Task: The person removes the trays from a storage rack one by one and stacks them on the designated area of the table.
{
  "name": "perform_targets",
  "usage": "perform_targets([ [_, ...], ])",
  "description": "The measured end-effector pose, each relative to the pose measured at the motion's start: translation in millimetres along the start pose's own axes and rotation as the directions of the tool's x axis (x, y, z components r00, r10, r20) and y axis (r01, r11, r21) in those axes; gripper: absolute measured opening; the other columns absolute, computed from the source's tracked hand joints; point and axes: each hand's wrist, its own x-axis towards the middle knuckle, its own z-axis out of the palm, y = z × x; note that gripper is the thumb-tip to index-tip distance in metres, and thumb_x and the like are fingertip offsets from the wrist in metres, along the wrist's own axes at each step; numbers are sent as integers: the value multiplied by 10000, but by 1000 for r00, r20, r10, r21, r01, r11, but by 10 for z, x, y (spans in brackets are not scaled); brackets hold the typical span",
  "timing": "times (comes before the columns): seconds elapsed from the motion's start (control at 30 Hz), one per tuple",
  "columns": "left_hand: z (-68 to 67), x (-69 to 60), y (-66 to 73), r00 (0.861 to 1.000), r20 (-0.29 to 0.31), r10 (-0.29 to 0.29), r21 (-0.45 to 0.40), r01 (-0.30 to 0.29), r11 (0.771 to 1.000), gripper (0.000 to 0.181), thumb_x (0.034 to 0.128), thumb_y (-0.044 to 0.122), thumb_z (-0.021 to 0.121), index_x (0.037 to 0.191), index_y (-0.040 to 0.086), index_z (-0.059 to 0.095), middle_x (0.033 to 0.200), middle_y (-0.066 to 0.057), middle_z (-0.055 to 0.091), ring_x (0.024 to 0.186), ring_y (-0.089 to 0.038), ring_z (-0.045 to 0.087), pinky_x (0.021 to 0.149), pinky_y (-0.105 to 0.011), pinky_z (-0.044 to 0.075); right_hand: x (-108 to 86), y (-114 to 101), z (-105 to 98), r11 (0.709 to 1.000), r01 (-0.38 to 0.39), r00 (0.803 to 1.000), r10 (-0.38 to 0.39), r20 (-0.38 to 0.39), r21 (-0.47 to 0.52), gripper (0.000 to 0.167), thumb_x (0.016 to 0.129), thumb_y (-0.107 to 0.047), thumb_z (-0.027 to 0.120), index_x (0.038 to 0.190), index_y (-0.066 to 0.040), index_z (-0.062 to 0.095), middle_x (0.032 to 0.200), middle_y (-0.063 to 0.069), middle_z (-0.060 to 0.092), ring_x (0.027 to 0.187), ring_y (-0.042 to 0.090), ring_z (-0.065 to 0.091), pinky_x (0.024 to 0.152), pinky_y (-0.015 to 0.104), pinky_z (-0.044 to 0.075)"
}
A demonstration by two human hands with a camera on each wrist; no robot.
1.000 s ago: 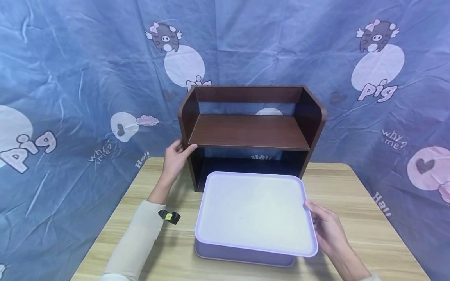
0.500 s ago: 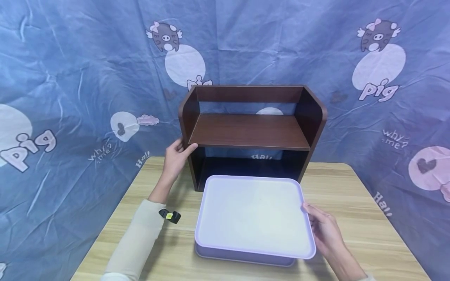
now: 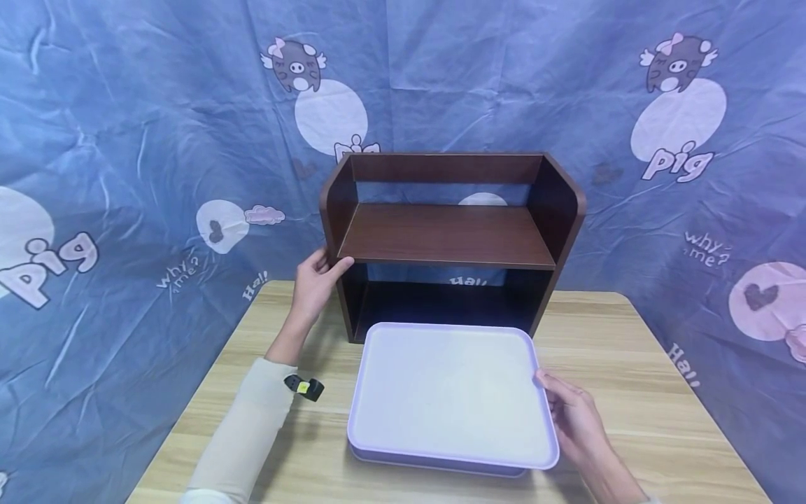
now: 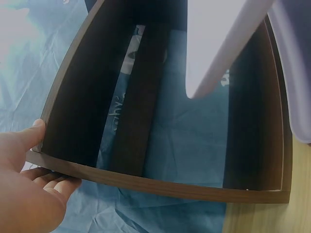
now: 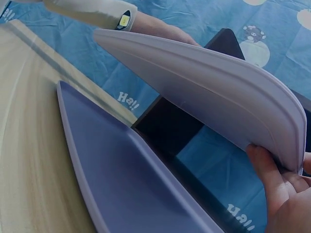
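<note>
My right hand (image 3: pixel 576 420) pinches the right edge of a pale lavender tray (image 3: pixel 450 392). That tray is raised over a second lavender tray (image 3: pixel 441 463) lying on the table. A gap between the two shows in the right wrist view, where the upper tray (image 5: pixel 204 73) is tilted above the lower tray (image 5: pixel 116 165). My left hand (image 3: pixel 311 283) grips the left side of a dark brown two-tier shelf (image 3: pixel 447 234), its thumb at the front edge of the middle board. In the left wrist view the fingers of my left hand (image 4: pixel 29 184) lie behind the side panel.
The shelf stands at the back of a light wooden table (image 3: pixel 604 350), right behind the trays. A blue curtain (image 3: pixel 157 140) with pig prints hangs behind and on both sides. A black strap (image 3: pixel 304 387) circles my left wrist.
The upper tray has come down toward the lower one and slightly nearer to me, my right hand moving with it. My left hand and the shelf have stayed still.
</note>
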Motion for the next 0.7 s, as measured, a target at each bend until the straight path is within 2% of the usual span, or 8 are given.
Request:
perform_targets([
  [0.3,-1,-15,14,1000,-8,0,18,0,1000,608,967,190,816,1492,-10,583,1459,-239,648,1359,-315,640,1126,-364,545,23,85,-20,999,-20,1000,19,-17,-26,347,1106,-138,556,904,-242,818,728,-102,742,639,32,661,603,209,598],
  [0.5,-4,-12,12,1000,-5,-1,15,1,1000,604,963,202,823,1479,-11,593,1459,-234,649,1357,-305,641,1136,-386,540,54,146,-32,999,-18,999,16,-35,-47,347,1093,-132,576,839,-232,790,653,-135,641,589,13,564,545,178,523],
  [0.63,-8,-2,9,1000,1,-5,5,5,1000,598,971,203,813,1484,-10,589,1474,-228,639,1372,-305,629,1154,-391,526,61,189,-46,998,-30,999,29,-36,-47,353,1088,-126,577,840,-234,803,640,-136,635,582,11,549,530,169,494],
  [0.7,-7,-3,16,1000,1,-6,1,6,1000,597,971,202,813,1483,-10,590,1473,-230,640,1373,-307,628,1161,-403,521,66,212,-55,998,-40,999,39,-34,-41,351,1088,-120,575,853,-232,810,658,-127,665,598,16,580,550,178,524],
])
